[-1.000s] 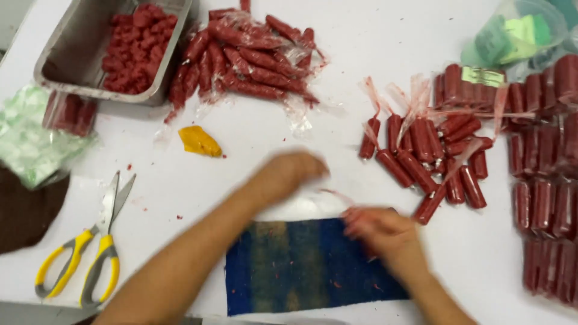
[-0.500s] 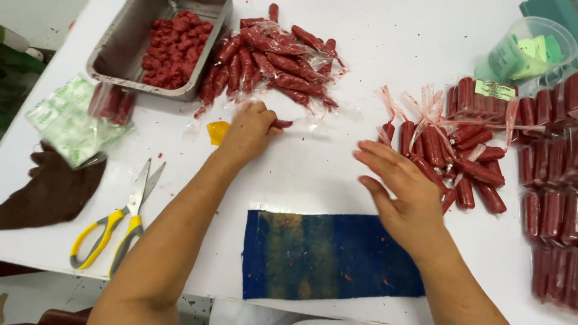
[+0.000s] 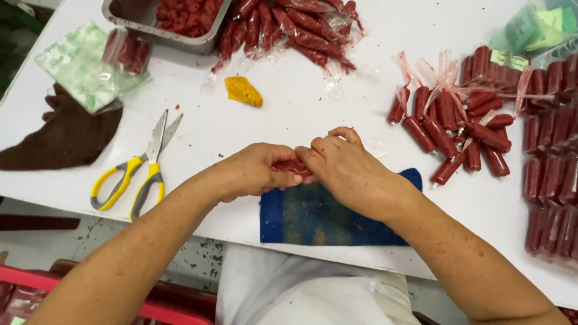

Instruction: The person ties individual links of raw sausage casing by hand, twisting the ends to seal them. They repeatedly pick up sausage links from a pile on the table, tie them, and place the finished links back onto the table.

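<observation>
Both hands meet over the far edge of the blue cloth mat [image 3: 337, 213], near the front of the white worktop [image 3: 301, 114]. The left hand [image 3: 253, 171] and right hand [image 3: 343, 168] are each curled closed around opposite ends of one small red sausage [image 3: 292, 167], of which only a short middle stretch shows between the fingers. Judged by its size, the sausage should be light; it looks soft enough to dent under a hard pinch, and any film wrap would make it slippery, so a hold at the two ends with the body supported seems soundest. Whether this piece is wrapped cannot be told. To the right lies a loose pile of wrapped sausages [image 3: 457, 129] with twisted film tails, and packed rows of sausages [image 3: 551, 180] run along the right edge. Yellow-handled scissors [image 3: 141, 165] lie to the left, blades closed and pointing away, near the left forearm. A yellow scrap [image 3: 242, 91] sits beyond the hands. A metal tray [image 3: 144, 21] of red pieces and a bagged sausage bundle [image 3: 289, 27] occupy the far side. Open room lies between mat and scrap; the front edge is close.
</observation>
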